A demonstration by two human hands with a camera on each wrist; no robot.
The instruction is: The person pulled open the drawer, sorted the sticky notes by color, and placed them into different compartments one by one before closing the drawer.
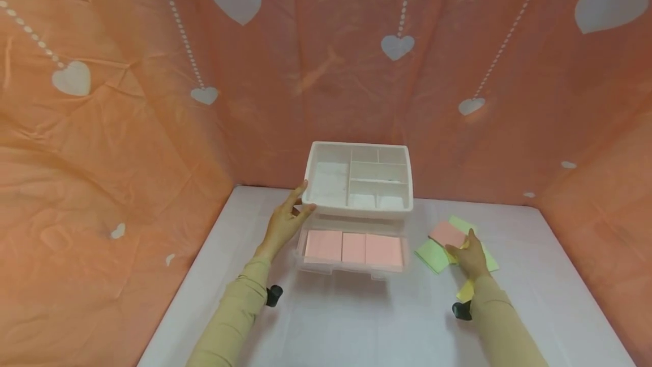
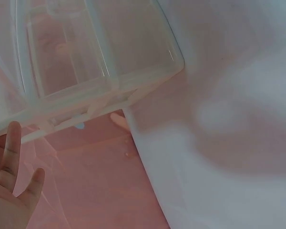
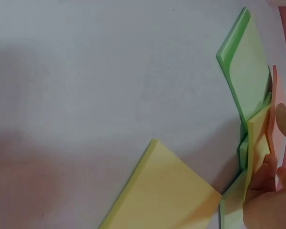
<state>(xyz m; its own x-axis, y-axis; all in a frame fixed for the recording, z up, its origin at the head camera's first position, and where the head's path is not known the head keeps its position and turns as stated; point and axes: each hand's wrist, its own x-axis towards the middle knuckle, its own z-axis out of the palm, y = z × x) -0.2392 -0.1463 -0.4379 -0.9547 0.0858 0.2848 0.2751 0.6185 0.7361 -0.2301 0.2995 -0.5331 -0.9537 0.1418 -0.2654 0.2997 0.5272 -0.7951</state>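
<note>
From my remote station I record the left hand (image 1: 282, 225), fingers extended, touching the left edge of the white organizer (image 1: 328, 186). The right hand (image 1: 471, 258) pinches a pink pad (image 1: 446, 234) over a loose pile of green pads (image 1: 432, 255) and yellow pads (image 3: 167, 191), on the surface (image 1: 423, 327) right of the organizer. Beneath the organizer's compartmented top, a clear drawer (image 1: 351, 268) projects forward, holding three pink blocks (image 1: 354, 248) side by side. Printing I can make out: white hearts (image 1: 236, 0) on dotted strings across the orange cloth (image 1: 275, 123).
</note>
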